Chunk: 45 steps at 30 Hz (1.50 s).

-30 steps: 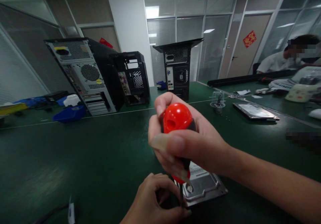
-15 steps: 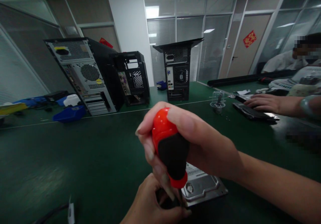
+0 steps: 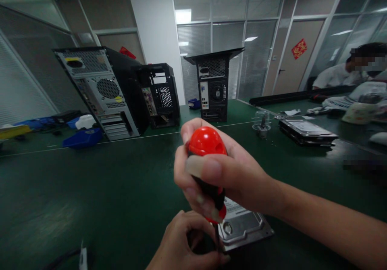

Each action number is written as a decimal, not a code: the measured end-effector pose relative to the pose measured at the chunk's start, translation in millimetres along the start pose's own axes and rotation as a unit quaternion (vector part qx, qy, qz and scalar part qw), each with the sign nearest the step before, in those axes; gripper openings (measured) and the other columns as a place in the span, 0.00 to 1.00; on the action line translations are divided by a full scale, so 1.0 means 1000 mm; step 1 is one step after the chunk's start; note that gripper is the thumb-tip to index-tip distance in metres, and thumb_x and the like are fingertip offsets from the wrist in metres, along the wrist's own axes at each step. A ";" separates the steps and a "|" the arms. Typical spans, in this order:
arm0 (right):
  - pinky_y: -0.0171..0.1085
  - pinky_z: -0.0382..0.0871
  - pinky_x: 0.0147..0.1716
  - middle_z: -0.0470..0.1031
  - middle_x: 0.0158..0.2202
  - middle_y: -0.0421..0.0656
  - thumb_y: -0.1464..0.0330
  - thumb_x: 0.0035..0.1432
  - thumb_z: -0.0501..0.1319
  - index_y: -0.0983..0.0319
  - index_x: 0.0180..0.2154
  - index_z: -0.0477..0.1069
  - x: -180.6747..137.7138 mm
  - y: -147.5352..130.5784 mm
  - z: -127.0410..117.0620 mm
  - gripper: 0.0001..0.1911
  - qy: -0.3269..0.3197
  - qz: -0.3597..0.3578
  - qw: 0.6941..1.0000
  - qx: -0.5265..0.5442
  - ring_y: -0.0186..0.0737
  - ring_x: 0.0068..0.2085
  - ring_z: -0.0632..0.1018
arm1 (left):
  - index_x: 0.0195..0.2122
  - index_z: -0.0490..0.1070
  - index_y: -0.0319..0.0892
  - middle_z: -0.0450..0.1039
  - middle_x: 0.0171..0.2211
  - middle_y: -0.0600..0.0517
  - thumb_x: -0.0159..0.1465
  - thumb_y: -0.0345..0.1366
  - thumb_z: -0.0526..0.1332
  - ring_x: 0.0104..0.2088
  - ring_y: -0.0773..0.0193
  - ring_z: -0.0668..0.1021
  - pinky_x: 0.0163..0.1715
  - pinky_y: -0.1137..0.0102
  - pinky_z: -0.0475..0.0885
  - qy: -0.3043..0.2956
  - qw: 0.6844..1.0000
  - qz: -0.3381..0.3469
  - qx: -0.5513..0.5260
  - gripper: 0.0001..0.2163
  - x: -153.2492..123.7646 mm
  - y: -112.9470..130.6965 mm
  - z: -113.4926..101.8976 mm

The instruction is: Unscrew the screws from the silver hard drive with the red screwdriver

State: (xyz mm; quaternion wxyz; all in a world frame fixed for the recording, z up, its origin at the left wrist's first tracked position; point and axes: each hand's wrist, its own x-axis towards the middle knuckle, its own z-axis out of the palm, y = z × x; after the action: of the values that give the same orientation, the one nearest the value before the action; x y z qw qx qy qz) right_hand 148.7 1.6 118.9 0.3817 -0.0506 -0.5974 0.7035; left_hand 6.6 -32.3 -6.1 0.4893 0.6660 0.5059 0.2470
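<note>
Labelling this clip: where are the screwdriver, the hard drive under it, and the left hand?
screwdriver (image 3: 206,141): head view, red top of its handle.
hard drive (image 3: 244,225): head view, bare metal cover.
left hand (image 3: 178,248): head view, back of the hand.

Dim, cool-toned frame lit by ceiling panels beyond the glass partition; wide-angle bowing at edges, soft glare on the table, nearest hand slightly blurred.

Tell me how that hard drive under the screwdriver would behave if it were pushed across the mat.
The hard drive looks like a rigid metal slab lying flat, so it would probably slide rather than tip or roll. The left hand at its corner suggests it shifts easily. It is likely heavy for its size.
</note>
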 end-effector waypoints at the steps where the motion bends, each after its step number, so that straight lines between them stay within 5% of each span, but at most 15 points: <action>1: 0.24 0.61 0.17 0.66 0.23 0.32 0.60 0.53 0.69 0.57 0.37 0.61 0.000 -0.001 0.000 0.19 -0.004 -0.004 1.000 0.007 0.26 0.18 0.65 | 0.29 0.79 0.43 0.77 0.29 0.53 0.48 0.35 0.73 0.32 0.61 0.75 0.37 0.69 0.71 -0.001 1.000 0.002 0.000 0.08 0.000 -0.001 0.000; 9: 0.32 0.66 0.32 0.67 0.32 0.41 0.61 0.66 0.52 0.60 0.46 0.70 -0.005 -0.006 -0.001 0.14 -0.027 0.016 0.999 0.037 0.33 0.30 0.68 | 0.29 0.80 0.41 0.75 0.28 0.52 0.47 0.36 0.73 0.30 0.61 0.74 0.28 0.72 0.67 0.015 0.999 0.026 0.027 0.08 0.002 -0.003 -0.001; 14: 0.31 0.68 0.32 0.68 0.32 0.39 0.63 0.59 0.62 0.61 0.40 0.70 -0.003 -0.007 0.000 0.09 -0.010 0.024 0.998 0.058 0.32 0.29 0.70 | 0.28 0.79 0.41 0.75 0.27 0.53 0.48 0.33 0.71 0.29 0.62 0.74 0.30 0.72 0.68 -0.006 1.000 0.016 0.006 0.06 0.001 0.007 -0.001; 21: 0.30 0.71 0.29 0.71 0.30 0.36 0.66 0.50 0.71 0.57 0.37 0.63 0.000 -0.005 0.001 0.17 -0.016 0.009 0.999 0.040 0.30 0.27 0.72 | 0.27 0.77 0.41 0.74 0.29 0.54 0.46 0.31 0.71 0.30 0.63 0.73 0.31 0.72 0.68 0.009 0.999 0.001 -0.034 0.07 -0.002 0.007 0.000; 26: 0.24 0.68 0.23 0.71 0.29 0.32 0.67 0.51 0.71 0.55 0.39 0.60 -0.004 0.001 -0.001 0.21 -0.022 0.004 0.998 0.056 0.25 0.21 0.70 | 0.27 0.76 0.41 0.74 0.27 0.55 0.46 0.30 0.71 0.31 0.62 0.74 0.33 0.73 0.68 0.010 0.997 0.005 -0.075 0.08 -0.002 0.007 0.000; 33: 0.20 0.65 0.25 0.67 0.30 0.33 0.69 0.55 0.69 0.60 0.40 0.66 -0.005 0.000 0.004 0.14 -0.013 -0.060 0.998 0.018 0.22 0.25 0.67 | 0.28 0.79 0.41 0.74 0.28 0.53 0.46 0.36 0.71 0.33 0.57 0.75 0.35 0.69 0.69 0.015 0.999 -0.048 0.020 0.08 -0.004 0.011 -0.002; 38: 0.27 0.60 0.21 0.64 0.26 0.36 0.54 0.66 0.52 0.62 0.38 0.66 -0.005 -0.005 0.003 0.17 -0.056 -0.024 0.998 0.026 0.27 0.22 0.64 | 0.29 0.79 0.42 0.75 0.32 0.51 0.47 0.35 0.72 0.35 0.57 0.75 0.35 0.70 0.70 0.030 0.999 -0.010 0.013 0.08 -0.003 0.004 -0.001; 40: 0.29 0.60 0.23 0.64 0.27 0.38 0.55 0.69 0.44 0.63 0.42 0.66 -0.005 -0.006 0.002 0.21 -0.073 -0.023 0.997 0.023 0.29 0.23 0.65 | 0.29 0.78 0.40 0.75 0.32 0.50 0.46 0.36 0.72 0.34 0.57 0.75 0.35 0.68 0.70 0.032 0.999 -0.009 0.016 0.10 -0.002 0.001 0.000; 45: 0.31 0.60 0.27 0.63 0.29 0.39 0.63 0.71 0.43 0.64 0.41 0.66 -0.007 -0.006 0.004 0.17 -0.052 -0.023 0.998 0.038 0.30 0.26 0.65 | 0.30 0.80 0.41 0.74 0.31 0.51 0.47 0.37 0.72 0.34 0.57 0.75 0.33 0.68 0.70 0.019 1.000 -0.005 0.019 0.10 -0.001 0.000 -0.001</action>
State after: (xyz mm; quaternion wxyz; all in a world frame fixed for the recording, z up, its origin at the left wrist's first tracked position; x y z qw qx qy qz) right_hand 154.3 -5.7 122.4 0.3681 0.0147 -0.5903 0.7182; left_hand 5.6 -33.1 -5.5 0.4677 0.6680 0.5233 0.2474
